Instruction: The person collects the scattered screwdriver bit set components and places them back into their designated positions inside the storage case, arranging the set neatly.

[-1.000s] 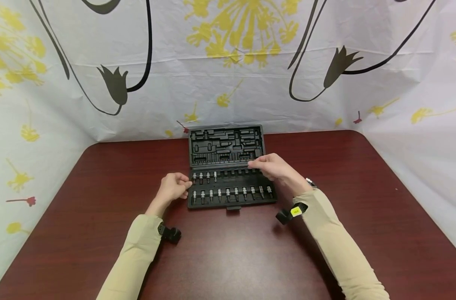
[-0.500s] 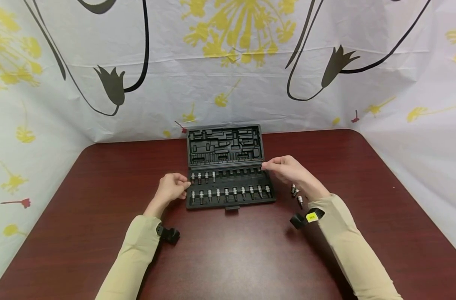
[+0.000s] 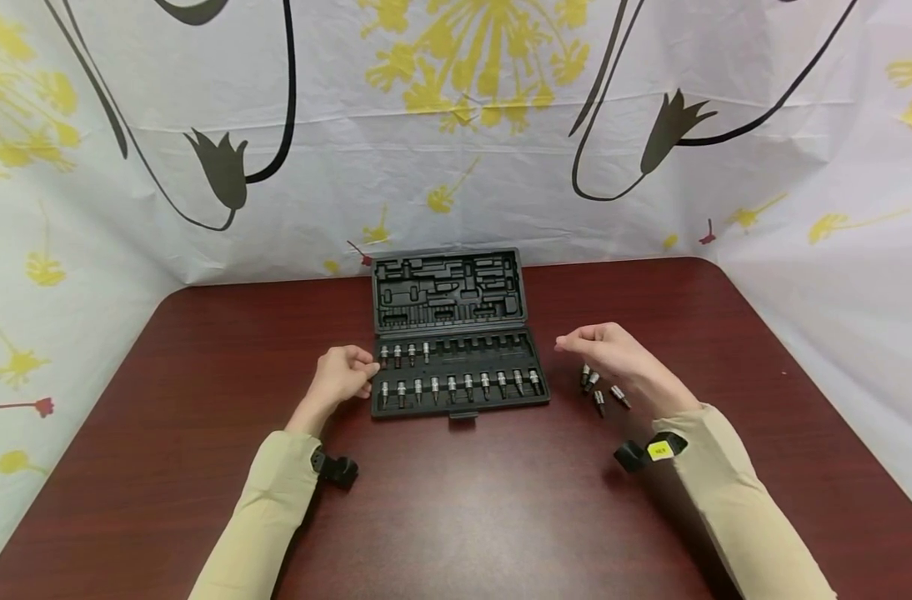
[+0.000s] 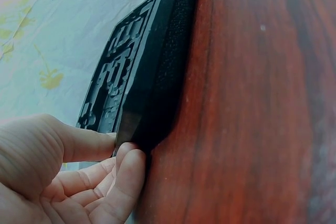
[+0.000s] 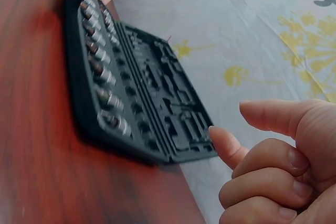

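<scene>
A black plastic socket case (image 3: 459, 367) lies open on the table, its moulded lid (image 3: 448, 292) tilted back. Bit sockets fill the front row, and several more bit sockets (image 3: 405, 353) stand at the left of the back row; the other back-row slots are bare. My left hand (image 3: 339, 377) pinches the left edge of the case between thumb and fingers, as the left wrist view shows. Right of the case, my right hand (image 3: 613, 354) hovers above several loose bit sockets (image 3: 598, 402). Its thumb and index finger are apart with nothing between them; the other fingers are curled.
The dark red wooden table (image 3: 456, 500) extends around the case. Behind it hangs a white cloth (image 3: 313, 225) with yellow and grey plant prints, close to the lid. A wrist camera (image 3: 632, 456) sits below my right wrist.
My right hand has moved right, from over the back row of slots to beyond the case. The loose bit sockets, earlier hidden by the arm, have come into view. The left hand keeps its hold.
</scene>
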`<state>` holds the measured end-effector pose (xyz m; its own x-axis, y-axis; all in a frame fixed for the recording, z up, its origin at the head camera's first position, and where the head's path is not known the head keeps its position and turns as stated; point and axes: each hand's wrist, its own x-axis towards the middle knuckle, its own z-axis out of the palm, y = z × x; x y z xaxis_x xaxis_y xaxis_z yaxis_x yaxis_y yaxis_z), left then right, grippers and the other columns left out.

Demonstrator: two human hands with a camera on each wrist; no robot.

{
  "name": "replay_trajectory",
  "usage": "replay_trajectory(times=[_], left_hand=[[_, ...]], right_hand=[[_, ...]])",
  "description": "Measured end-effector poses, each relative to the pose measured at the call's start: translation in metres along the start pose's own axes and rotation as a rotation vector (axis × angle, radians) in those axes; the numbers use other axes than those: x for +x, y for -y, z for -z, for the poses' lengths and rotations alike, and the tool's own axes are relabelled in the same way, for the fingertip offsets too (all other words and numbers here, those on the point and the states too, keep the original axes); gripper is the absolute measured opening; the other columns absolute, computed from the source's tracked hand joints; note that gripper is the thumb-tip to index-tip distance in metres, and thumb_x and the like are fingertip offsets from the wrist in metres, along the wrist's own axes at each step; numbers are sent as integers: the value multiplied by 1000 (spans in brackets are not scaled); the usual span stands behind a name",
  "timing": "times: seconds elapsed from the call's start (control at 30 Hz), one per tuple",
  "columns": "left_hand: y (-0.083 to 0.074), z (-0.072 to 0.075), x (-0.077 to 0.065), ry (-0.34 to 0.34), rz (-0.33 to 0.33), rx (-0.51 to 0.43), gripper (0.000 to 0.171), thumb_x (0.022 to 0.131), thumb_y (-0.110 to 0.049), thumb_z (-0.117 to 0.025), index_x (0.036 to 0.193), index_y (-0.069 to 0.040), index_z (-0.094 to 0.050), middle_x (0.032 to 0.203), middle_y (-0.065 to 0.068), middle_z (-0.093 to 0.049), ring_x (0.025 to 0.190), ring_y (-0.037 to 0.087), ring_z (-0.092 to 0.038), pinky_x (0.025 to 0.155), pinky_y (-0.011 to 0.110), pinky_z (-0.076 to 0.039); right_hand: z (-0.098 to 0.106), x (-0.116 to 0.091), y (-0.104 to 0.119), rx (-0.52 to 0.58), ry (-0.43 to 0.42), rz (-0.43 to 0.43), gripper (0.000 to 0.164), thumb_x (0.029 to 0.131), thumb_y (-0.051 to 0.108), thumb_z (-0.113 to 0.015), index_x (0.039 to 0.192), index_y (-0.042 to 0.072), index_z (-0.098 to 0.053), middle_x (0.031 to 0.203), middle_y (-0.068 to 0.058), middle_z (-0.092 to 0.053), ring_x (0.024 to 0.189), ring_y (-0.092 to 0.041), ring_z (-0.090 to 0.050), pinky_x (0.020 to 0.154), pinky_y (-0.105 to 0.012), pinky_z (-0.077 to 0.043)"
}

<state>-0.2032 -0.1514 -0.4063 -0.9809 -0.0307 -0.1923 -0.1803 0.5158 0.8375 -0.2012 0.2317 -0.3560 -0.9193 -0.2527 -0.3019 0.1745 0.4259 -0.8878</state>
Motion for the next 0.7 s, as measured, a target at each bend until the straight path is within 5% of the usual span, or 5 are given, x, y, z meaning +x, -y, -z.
replay_trajectory(times=[0.2,0.33,0.43,0.57,0.7], left_hand=[[0,1,0,6,-3,-5,17,88,-4,-63,99,8,-60,79,17,-67,49,12,-60,49,29,-55],[-1,1,-1,6,-7,-4,16,88,-4,-63,99,8,-60,77,16,-67,49,12,-60,49,29,-55],[-1,1,-1,7,-7,-2,16,88,-4,-63,99,8,-60,77,16,-67,49,12,-59,49,29,-55],[0,1,-1,9,-8,1,16,88,-4,-63,99,8,-60,77,16,-67,49,11,-59,49,29,-55],[0,0,0,9,-10,4,16,88,-4,-63,98,8,-60,77,16,-67,49,11,-59,49,29,-55]], right_hand=[[8,-8,-15,-16,-45,-5,41,93,23,-57,109,-14,-58,66,7,-49,55,-9,-44,56,-30,-48],[15,-12,-23,-4,-45,-9,38,93,21,-57,105,-15,-59,79,-3,-64,68,-15,-62,59,-32,-53],[20,-16,-27,-32,-53,-7,38,93,22,-57,106,-14,-59,56,4,-51,48,-8,-47,44,-25,-37],[27,-22,-32,-80,-72,-1,42,92,25,-59,111,-13,-59,47,11,-23,44,-5,-19,41,-24,-16],[32,-26,-40,-85,-80,-6,42,91,25,-60,110,-13,-60,49,11,-27,44,-5,-20,41,-24,-16]])
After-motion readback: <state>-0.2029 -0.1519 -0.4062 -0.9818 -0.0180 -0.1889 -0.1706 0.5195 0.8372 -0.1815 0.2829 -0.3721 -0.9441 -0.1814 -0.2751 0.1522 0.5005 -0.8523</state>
